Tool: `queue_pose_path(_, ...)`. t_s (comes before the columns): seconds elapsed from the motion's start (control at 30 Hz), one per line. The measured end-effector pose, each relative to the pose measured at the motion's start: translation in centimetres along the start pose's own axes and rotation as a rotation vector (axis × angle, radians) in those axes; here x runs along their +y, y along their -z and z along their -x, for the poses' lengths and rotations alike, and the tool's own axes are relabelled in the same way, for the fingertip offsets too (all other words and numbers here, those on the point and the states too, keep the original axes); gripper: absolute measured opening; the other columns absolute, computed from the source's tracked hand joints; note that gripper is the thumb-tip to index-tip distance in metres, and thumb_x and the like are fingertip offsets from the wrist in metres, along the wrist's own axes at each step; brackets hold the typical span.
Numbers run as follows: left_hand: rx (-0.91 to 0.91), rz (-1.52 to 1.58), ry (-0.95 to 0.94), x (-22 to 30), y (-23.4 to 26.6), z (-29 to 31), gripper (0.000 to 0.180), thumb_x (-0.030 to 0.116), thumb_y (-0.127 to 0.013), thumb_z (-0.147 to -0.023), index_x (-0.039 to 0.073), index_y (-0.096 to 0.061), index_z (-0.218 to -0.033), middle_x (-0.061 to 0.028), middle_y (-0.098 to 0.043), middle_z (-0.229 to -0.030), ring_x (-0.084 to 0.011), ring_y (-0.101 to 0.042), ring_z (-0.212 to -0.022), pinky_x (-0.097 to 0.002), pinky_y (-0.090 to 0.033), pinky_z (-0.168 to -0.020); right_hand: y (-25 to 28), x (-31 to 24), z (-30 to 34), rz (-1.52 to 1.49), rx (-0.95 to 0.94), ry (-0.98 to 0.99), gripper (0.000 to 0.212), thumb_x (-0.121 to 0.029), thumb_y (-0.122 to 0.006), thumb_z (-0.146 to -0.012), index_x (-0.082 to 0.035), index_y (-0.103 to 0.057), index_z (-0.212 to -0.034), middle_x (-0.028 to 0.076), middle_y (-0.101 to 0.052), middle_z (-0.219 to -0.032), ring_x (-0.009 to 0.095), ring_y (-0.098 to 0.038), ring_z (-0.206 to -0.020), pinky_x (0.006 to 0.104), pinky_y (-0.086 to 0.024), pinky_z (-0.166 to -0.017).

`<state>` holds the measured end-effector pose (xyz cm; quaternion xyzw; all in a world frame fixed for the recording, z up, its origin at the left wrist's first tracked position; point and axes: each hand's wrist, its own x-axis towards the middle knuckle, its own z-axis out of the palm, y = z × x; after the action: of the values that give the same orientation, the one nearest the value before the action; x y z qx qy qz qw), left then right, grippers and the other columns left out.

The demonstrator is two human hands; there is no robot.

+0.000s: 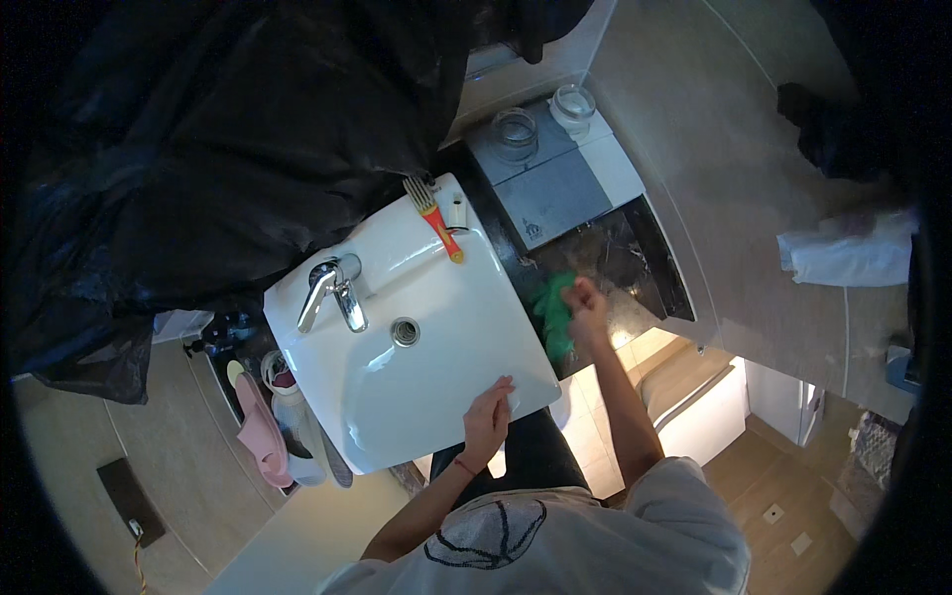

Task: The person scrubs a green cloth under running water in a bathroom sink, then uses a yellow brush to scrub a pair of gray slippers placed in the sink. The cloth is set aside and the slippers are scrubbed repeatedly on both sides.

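Observation:
My left hand (488,418) is over the front rim of the white sink (426,426), fingers loosely stretched out and holding nothing I can see. To the right of the sink, my right hand (587,309) is closed at the edge of a crumpled green cloth (556,322) on the dark counter. Motion blurs that hand a little, and its fingertips are partly hidden. A brush with a red and yellow handle (440,230) lies across the back right corner of the sink. Beside it is a small white cylindrical thing (457,212).
A chrome faucet (342,288) stands at the sink's back left. Two glass jars (515,133) sit on a grey and white box (555,188) at the back right. Black plastic sheeting (228,139) hangs behind. A pink slipper (262,431) lies left of the sink.

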<state>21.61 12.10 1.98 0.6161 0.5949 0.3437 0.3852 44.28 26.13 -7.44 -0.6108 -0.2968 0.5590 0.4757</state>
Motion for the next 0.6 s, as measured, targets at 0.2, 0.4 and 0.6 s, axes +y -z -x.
queue_pose_path(0.2,0.018,0.013,-0.013,-0.3,-0.1,0.3,0.017,0.001,-0.056,-0.091,0.004,-0.064,-0.106,-0.0111,-0.067,-0.120,-0.0308,-0.065,-0.107,-0.0384,-0.052,-0.090,-0.3,-15.2,-8.7,0.724,0.279,0.692,0.044,-0.025,-0.065,-0.093,0.005,-0.056,-0.124,0.020,-0.062,-0.121,0.033,-0.058,-0.113,0.0381,-0.044,-0.097)
queue_pose_path(0.4,-0.006,0.030,0.035,0.1,0.1,0.1,0.018,0.001,-0.056,-0.090,0.004,-0.064,-0.106,-0.0114,-0.067,-0.120,-0.0318,-0.064,-0.108,-0.0397,-0.052,-0.090,-7.4,-12.9,-12.6,1.385,0.338,0.741,0.051,-0.037,-0.048,-0.097,0.002,-0.053,-0.131,0.023,-0.053,-0.133,0.039,-0.045,-0.128,0.0530,-0.025,-0.113)
queue_pose_path(0.6,0.000,0.071,0.095,-0.4,-0.2,0.8,0.021,0.003,-0.057,-0.092,0.004,-0.064,-0.112,-0.0138,-0.068,-0.111,-0.0231,-0.067,-0.098,-0.0325,-0.052,-0.085,-11.2,-10.6,-6.4,1.093,-0.116,0.953,0.031,-0.014,-0.061,-0.089,0.000,-0.058,-0.117,0.022,-0.057,-0.122,0.040,-0.050,-0.119,0.0508,-0.033,-0.108)
